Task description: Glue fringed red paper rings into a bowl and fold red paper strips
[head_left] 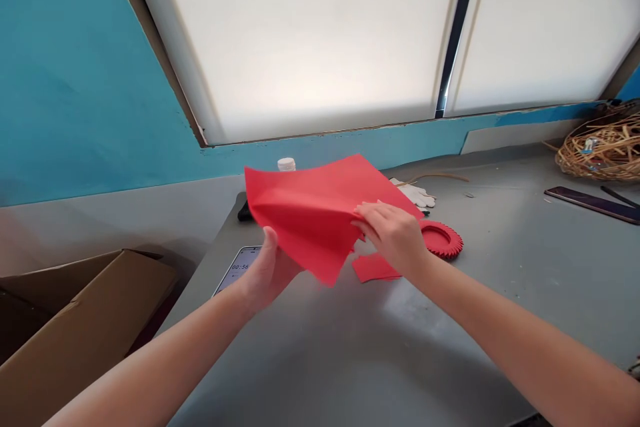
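A large sheet of red paper (pixel 310 207) is held up above the grey table, bent with a crease-like fold across it. My left hand (pixel 270 270) grips its lower left edge, thumb on top and the fingers hidden beneath. At the right, my right hand (pixel 393 233) pinches the paper's edge between thumb and fingers. Below and behind that hand lie smaller red paper pieces (pixel 373 267). A round red ring with a pleated rim (pixel 443 240) rests on the table just beyond my right wrist.
On the grey table (pixel 500 267) are a phone showing a timer (pixel 240 265), a white glove (pixel 417 195), a white-capped bottle (pixel 287 164), a dark phone (pixel 593 204) and a bundle of woven strips (pixel 603 147). An open cardboard box (pixel 90 307) stands at the left.
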`<state>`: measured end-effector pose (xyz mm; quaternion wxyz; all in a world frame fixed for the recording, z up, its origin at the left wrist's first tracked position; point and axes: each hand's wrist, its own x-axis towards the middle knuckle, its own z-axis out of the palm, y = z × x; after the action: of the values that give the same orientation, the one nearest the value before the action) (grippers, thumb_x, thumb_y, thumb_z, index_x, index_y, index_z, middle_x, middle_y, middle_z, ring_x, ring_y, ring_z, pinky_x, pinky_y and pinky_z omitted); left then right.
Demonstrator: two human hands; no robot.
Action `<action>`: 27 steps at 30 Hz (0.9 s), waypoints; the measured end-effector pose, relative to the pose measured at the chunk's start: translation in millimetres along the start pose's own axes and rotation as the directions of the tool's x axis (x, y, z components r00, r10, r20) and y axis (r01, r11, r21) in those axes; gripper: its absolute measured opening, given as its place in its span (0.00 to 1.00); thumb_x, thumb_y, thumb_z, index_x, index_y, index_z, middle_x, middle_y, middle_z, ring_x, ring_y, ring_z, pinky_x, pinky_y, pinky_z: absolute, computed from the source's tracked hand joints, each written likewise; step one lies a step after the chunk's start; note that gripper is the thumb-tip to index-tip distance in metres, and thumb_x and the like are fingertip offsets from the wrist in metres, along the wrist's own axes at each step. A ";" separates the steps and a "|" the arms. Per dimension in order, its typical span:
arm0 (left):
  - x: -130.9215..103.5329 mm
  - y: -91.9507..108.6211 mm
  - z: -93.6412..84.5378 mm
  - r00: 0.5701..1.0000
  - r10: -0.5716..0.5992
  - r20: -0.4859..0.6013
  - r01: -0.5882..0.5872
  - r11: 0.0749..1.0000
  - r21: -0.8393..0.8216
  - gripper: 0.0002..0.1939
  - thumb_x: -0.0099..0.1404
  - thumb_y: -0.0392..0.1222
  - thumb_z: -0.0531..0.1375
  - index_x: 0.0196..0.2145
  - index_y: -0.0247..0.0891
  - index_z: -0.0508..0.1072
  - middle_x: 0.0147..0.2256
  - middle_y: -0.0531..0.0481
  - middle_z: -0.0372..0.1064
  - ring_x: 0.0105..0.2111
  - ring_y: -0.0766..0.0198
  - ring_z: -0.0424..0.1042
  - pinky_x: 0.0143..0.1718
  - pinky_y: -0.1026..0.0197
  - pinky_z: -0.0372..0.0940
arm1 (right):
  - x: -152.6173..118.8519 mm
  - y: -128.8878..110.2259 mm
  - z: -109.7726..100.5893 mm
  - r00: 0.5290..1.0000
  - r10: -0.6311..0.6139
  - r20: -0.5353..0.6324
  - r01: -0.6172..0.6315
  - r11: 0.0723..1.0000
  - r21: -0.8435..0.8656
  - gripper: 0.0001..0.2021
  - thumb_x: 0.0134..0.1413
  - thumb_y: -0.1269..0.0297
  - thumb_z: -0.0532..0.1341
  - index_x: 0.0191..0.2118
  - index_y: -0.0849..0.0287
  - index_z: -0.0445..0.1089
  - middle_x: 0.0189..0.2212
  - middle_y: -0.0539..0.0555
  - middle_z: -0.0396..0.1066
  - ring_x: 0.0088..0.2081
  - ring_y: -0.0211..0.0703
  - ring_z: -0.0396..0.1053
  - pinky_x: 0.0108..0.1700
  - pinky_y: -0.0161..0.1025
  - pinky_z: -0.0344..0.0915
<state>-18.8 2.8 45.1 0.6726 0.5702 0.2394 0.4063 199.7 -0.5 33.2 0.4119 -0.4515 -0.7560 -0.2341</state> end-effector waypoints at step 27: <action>-159.3 -11.6 10.6 0.662 -0.437 -0.609 0.529 0.848 -0.034 0.51 0.52 0.31 0.62 0.61 0.61 0.34 0.49 0.46 0.66 0.29 0.53 0.75 0.28 0.51 0.71 | -133.7 48.7 -71.5 0.733 0.502 0.459 -0.411 0.864 -0.290 0.19 0.57 0.58 0.51 0.51 0.58 0.65 0.54 0.59 0.62 0.56 0.51 0.57 0.54 0.48 0.58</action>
<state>-95.8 -134.1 14.0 0.6024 0.3762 0.6098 0.3518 305.6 -94.4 -39.8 0.1969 -0.7029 -0.6811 -0.0576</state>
